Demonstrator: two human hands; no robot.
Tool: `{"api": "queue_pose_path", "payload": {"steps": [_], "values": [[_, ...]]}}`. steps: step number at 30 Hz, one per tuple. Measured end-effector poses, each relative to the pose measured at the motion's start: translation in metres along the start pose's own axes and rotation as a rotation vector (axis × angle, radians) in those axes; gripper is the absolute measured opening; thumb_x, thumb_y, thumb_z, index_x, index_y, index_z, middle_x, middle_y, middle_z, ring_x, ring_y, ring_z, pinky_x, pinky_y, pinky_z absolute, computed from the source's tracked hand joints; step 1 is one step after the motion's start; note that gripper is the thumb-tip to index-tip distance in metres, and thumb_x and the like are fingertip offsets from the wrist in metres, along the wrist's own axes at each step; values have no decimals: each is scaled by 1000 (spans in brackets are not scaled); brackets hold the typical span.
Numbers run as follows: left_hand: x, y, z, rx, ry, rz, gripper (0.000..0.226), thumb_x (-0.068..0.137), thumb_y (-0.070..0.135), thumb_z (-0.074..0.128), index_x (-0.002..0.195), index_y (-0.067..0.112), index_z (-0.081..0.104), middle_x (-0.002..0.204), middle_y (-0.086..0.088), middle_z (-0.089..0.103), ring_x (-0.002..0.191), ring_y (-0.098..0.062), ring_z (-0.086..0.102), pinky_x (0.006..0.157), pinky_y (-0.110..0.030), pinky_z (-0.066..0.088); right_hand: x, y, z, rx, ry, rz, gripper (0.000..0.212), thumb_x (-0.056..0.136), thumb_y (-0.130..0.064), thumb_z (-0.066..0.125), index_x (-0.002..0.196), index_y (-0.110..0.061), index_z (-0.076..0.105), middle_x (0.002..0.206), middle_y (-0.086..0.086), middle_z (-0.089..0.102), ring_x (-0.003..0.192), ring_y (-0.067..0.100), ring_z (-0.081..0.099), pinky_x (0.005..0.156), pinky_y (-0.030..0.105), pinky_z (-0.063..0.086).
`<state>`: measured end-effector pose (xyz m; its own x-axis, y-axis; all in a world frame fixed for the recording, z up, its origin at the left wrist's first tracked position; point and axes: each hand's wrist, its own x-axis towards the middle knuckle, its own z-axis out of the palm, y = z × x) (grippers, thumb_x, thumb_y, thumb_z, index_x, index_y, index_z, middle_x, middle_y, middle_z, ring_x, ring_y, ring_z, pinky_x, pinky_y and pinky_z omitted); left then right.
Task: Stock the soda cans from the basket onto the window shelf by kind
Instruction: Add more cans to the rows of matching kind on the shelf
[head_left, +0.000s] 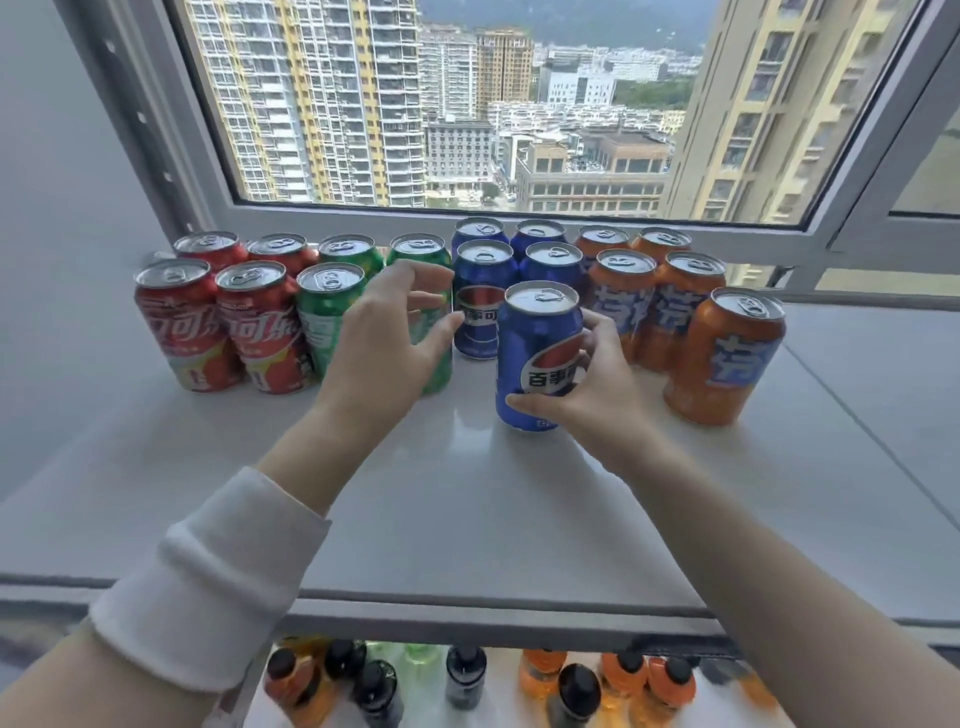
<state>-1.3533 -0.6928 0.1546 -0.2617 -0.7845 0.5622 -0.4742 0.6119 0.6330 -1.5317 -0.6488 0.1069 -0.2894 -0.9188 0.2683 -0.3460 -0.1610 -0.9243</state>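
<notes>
Soda cans stand grouped by colour on the white window shelf: red cans at the left, green cans, blue cans in the middle, orange cans at the right. My right hand grips a blue can that stands upright on the shelf in front of the blue group. My left hand hovers with spread, relaxed fingers in front of a green can, partly hiding it; whether it touches the can cannot be told.
The window frame runs right behind the back row of cans. Below the shelf's front edge stand several bottles with dark caps, some orange, some green. No basket is in view.
</notes>
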Motion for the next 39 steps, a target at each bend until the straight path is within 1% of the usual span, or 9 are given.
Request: {"api": "queue_pose_path", "payload": {"steps": [5,7,10,14,19,23,26,31,39], "values": [[4,-14,-18,49,3,28,28,84,15,66,111,13,58,111,-1,62,96,-5,58,82,-6,44,20,12,32,-67,69,-27,88,52,-11,88,119,-27,35,124,10,48,111,19,53,97,38,47],[5,-16,-21,52,3,32,28,84,15,66,110,13,57,111,0,61,96,-4,58,84,-11,45,24,14,37,-65,87,-34,87,53,-10,88,118,-28,33,127,9,47,113,21,51,99,39,45],[7,-17,-24,46,18,51,27,84,15,66,109,15,58,108,4,59,93,-2,57,82,-8,45,30,17,41,-75,102,-47,90,52,-12,88,120,-30,32,128,9,46,116,21,50,100,40,44],[10,-17,-25,28,21,58,27,84,17,66,111,16,58,107,6,59,95,-1,58,82,-5,43,34,16,45,-101,110,-37,93,51,-12,89,124,-22,32,130,9,43,116,18,48,102,37,43],[13,-16,-23,45,24,77,29,84,19,66,112,15,58,110,3,60,98,-3,58,84,-15,47,31,9,47,-198,118,-63,96,52,-16,89,128,-15,30,129,4,37,117,12,41,100,22,37],[15,-13,-23,55,22,93,30,85,19,66,113,15,57,111,3,60,98,-4,56,89,-22,48,28,10,42,-172,28,-36,96,57,-11,87,131,-21,27,130,3,43,118,13,47,101,29,42],[16,-11,-23,47,24,90,30,85,18,65,113,16,57,111,4,59,97,-2,55,89,-22,47,25,9,38,-150,2,-5,83,59,-8,85,124,-21,35,114,-7,54,109,12,55,98,32,46],[14,-9,-20,55,7,87,30,85,19,65,114,15,57,113,0,60,98,-4,56,89,-23,47,25,6,39,-186,50,-9,77,55,-13,88,111,-24,37,116,-4,55,105,9,53,90,20,43],[1,-2,-16,23,-28,133,28,85,19,64,112,15,57,111,4,58,98,-5,56,90,-22,45,12,0,39,-225,87,2,96,58,-19,87,135,-15,31,129,5,48,112,10,50,97,26,44]]}}
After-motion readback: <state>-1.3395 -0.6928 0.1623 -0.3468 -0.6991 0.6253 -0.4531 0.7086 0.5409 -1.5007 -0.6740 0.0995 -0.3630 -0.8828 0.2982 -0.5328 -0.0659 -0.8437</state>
